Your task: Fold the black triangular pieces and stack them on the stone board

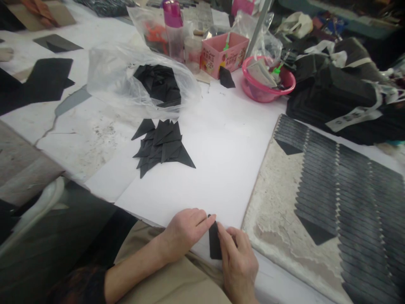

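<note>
Between my hands, at the front edge of the white-covered table, is a small black strip-like piece (215,242), perhaps folded fabric. My left hand (186,232) presses its far end with thumb and fingers. Along its right side, my right hand (237,257) grips it with bent fingers. Farther up the white sheet lies a loose pile of pointed black pieces (164,145). To the right, a board (272,198) carries overlapping rows of dark pointed pieces (319,185).
Behind the pile, a clear plastic bag (110,80) holds more black pieces. A pink box (218,59), a pink basin (262,90) and a purple-capped bottle (174,33) stand at the back. Stacked black bundles (338,88) sit at the right, larger black pieces (47,80) at the left.
</note>
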`<state>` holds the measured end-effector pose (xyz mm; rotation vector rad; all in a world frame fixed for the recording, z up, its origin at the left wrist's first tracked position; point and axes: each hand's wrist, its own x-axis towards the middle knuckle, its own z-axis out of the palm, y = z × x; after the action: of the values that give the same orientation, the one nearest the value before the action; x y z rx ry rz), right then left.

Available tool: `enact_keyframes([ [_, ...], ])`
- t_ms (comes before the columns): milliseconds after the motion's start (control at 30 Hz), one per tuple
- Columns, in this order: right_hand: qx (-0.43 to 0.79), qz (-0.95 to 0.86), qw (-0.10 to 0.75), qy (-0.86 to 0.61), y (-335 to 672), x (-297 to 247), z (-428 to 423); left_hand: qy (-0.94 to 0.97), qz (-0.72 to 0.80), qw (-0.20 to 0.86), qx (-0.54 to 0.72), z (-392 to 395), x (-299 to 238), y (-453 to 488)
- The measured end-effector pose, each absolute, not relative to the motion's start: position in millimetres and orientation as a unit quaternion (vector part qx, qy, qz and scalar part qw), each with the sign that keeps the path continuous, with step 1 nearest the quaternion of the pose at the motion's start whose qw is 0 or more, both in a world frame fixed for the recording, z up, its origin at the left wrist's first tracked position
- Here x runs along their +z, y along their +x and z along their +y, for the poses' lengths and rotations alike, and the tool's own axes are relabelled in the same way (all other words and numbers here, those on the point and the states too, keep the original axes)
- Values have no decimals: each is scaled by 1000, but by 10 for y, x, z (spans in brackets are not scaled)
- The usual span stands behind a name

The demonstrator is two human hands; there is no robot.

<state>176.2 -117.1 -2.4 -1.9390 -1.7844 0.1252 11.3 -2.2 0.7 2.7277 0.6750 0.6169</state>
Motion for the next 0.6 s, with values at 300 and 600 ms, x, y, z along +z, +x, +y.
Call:
enact_keyframes([
  [300, 8, -693, 240, -680, 1826, -121, -1208, 929, 225, 131, 265, -21, 26, 91],
  [600, 3, -695, 234, -680, 1814, -133, -1220, 930, 231, 127, 258, -25, 24, 100],
])
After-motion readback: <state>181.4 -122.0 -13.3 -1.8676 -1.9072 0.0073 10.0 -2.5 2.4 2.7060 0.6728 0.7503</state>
